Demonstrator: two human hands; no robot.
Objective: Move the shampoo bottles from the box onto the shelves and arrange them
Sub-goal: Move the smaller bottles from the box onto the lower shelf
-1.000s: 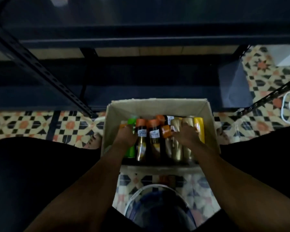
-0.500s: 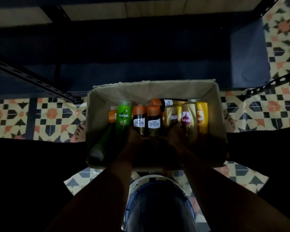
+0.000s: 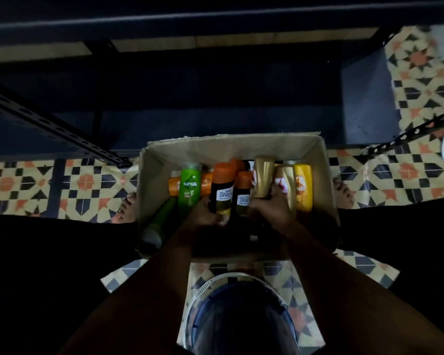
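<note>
While you reach into the cardboard box (image 3: 326,175) at frame centre, both hands grip bottles.
Your left hand (image 3: 203,213) wraps the orange-capped Shayla bottle (image 3: 222,188); your right hand (image 3: 269,208) clasps a gold bottle (image 3: 263,175). A green Sunsilk bottle (image 3: 189,187) stands left of them; dark shelves (image 3: 215,98) fill the upper frame.

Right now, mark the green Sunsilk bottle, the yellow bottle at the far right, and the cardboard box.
green Sunsilk plastic bottle (image 3: 189,187), head view, on its front label.
yellow plastic bottle (image 3: 303,187), head view, on its body by the label.
brown cardboard box (image 3: 231,147), head view, on the inside of its far wall.
</note>
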